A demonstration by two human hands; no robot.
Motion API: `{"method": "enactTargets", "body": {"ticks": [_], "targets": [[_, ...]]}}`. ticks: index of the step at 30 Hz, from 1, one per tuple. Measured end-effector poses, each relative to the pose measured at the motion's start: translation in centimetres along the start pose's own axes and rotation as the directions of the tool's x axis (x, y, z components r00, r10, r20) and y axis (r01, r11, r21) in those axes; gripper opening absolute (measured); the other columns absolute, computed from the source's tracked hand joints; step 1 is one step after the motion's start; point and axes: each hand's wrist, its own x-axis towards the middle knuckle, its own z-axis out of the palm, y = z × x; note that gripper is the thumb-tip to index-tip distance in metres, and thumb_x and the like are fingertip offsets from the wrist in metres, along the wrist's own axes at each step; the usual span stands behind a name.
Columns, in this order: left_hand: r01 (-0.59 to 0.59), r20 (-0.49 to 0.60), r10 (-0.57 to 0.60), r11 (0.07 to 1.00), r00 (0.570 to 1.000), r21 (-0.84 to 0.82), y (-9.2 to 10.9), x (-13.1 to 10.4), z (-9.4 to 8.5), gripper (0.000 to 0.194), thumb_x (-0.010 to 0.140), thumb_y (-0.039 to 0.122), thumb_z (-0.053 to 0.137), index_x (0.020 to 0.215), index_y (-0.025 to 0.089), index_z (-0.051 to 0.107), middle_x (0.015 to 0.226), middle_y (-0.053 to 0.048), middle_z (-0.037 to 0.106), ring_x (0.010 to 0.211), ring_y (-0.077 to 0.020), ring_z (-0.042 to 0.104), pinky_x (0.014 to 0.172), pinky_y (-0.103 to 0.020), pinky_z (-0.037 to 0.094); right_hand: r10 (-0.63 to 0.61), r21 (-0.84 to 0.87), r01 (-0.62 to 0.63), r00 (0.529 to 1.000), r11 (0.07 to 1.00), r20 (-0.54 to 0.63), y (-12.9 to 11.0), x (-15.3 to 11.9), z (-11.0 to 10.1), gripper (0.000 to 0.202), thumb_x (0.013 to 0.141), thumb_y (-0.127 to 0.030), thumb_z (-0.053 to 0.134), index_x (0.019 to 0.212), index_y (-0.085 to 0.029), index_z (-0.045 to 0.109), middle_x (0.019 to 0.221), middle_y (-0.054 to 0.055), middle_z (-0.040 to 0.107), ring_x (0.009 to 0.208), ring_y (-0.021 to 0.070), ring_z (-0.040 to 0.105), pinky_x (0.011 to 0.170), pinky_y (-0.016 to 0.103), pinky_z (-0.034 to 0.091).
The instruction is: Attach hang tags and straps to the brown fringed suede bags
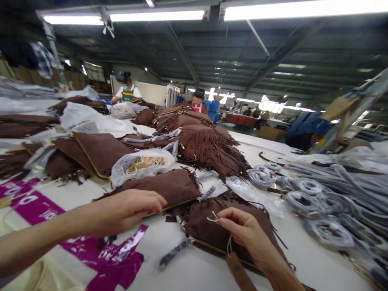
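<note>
My right hand pinches a thin white string between thumb and fingertips, its ends poking out to the left. A brown paper hang tag dangles on white string below that hand. Under it lies a dark brown fringed bag with a gold zipper and a plastic-wrapped zipper pull. My left hand is closed, fingers curled together, in front of a second brown bag; its thumb and anything in its grasp are hidden. Behind, a clear plastic bag holds several tan tags with white strings.
Coiled grey-wrapped straps crowd the right side. Brown fringed bags are piled at mid-table, with more flat bags on the left. Purple printed plastic lies at front left. Two co-workers are across the table.
</note>
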Motion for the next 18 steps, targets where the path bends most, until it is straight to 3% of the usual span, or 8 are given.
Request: {"method": "enactTargets", "body": {"ticks": [2, 4, 6, 8, 9, 11, 15, 18], "targets": [[-0.033, 0.104, 0.065, 0.957, 0.992, -0.289, 1.7, 3.3, 1.3, 0.035, 0.088, 0.018, 0.048, 0.121, 0.024, 0.06, 0.126, -0.006, 0.06, 0.088, -0.0128, 0.062, 0.078, -0.021, 0.048, -0.07, -0.086, 0.068, 0.997, 0.994, -0.013, -1.4, 0.4, 0.5, 0.025, 0.07, -0.042, 0.073, 0.076, -0.018, 0.07, 0.055, -0.007, 0.046, 0.049, 0.0072, 0.033, 0.046, 0.022, 0.022], [-0.024, 0.124, 0.092, 0.885, 0.988, -0.464, 2.8, 6.3, 3.1, 0.054, 0.08, 0.016, 0.057, 0.133, 0.022, 0.05, 0.127, -0.007, 0.057, 0.08, -0.0124, 0.06, 0.069, -0.021, 0.046, -0.156, -0.136, 0.154, 0.988, 0.979, -0.005, -2.6, 0.7, 0.9, 0.02, 0.072, -0.039, 0.071, 0.075, -0.019, 0.072, 0.063, -0.003, 0.057, 0.058, 0.0109, 0.045, 0.054, 0.023, 0.034], [-0.022, 0.117, 0.097, 0.855, 0.988, -0.519, 3.2, 8.6, 5.1, 0.049, 0.074, 0.014, 0.061, 0.123, 0.019, 0.057, 0.108, -0.004, 0.063, 0.075, -0.0125, 0.057, 0.064, -0.02, 0.043, -0.223, -0.149, 0.221, 0.975, 0.964, 0.004, -3.3, 1.1, 1.1, 0.02, 0.073, -0.038, 0.07, 0.075, -0.019, 0.073, 0.07, -0.001, 0.065, 0.067, 0.0147, 0.052, 0.064, 0.026, 0.04], [0.013, 0.076, 0.032, 0.852, 0.997, -0.524, 3.0, 10.1, 7.0, 0.023, 0.076, 0.014, 0.058, 0.098, 0.016, 0.067, 0.082, 0.0, 0.062, 0.07, -0.0118, 0.053, 0.061, -0.019, 0.038, -0.241, -0.146, 0.239, 0.97, 0.96, 0.005, -3.5, 1.5, 1.2, 0.021, 0.073, -0.039, 0.069, 0.075, -0.018, 0.073, 0.071, 0.0, 0.067, 0.069, 0.0162, 0.054, 0.067, 0.027, 0.041], [0.046, 0.047, -0.025, 0.848, 0.999, -0.528, 2.8, 10.5, 7.8, 0.013, 0.078, 0.015, 0.056, 0.085, 0.015, 0.067, 0.072, 0.002, 0.059, 0.067, -0.0112, 0.051, 0.06, -0.019, 0.037, -0.239, -0.141, 0.238, 0.971, 0.961, 0.008, -3.4, 1.7, 1.1, 0.021, 0.073, -0.039, 0.07, 0.075, -0.018, 0.073, 0.071, 0.0, 0.067, 0.069, 0.0164, 0.055, 0.067, 0.027, 0.042], [0.119, 0.01, -0.138, 0.817, 0.99, -0.564, 2.1, 10.9, 9.0, 0.015, 0.081, 0.018, 0.054, 0.07, 0.014, 0.064, 0.061, 0.003, 0.053, 0.061, -0.0096, 0.047, 0.056, -0.019, 0.034, -0.235, -0.119, 0.236, 0.972, 0.964, 0.02, -3.1, 2.2, 1.1, 0.021, 0.073, -0.039, 0.071, 0.075, -0.018, 0.073, 0.07, 0.0, 0.067, 0.069, 0.0164, 0.055, 0.067, 0.027, 0.042], [0.248, 0.089, -0.259, 0.687, 0.962, -0.683, 0.7, 10.7, 10.4, 0.022, 0.083, 0.027, 0.051, 0.066, 0.015, 0.057, 0.055, 0.004, 0.051, 0.05, -0.0084, 0.042, 0.047, -0.019, 0.03, -0.269, -0.114, 0.276, 0.96, 0.954, 0.072, -2.6, 3.2, 1.4, 0.023, 0.076, -0.04, 0.069, 0.078, -0.018, 0.073, 0.075, 0.001, 0.069, 0.073, 0.0182, 0.058, 0.069, 0.027, 0.044], [0.307, 0.133, -0.31, 0.626, 0.941, -0.716, 0.2, 10.3, 11.3, 0.028, 0.087, 0.034, 0.045, 0.068, 0.015, 0.053, 0.053, 0.004, 0.05, 0.045, -0.0083, 0.04, 0.043, -0.019, 0.027, -0.303, -0.235, 0.319, 0.948, 0.918, 0.1, -2.4, 3.9, 1.7, 0.022, 0.08, -0.038, 0.064, 0.078, -0.019, 0.073, 0.075, 0.001, 0.07, 0.074, 0.0194, 0.059, 0.071, 0.028, 0.043]]}}
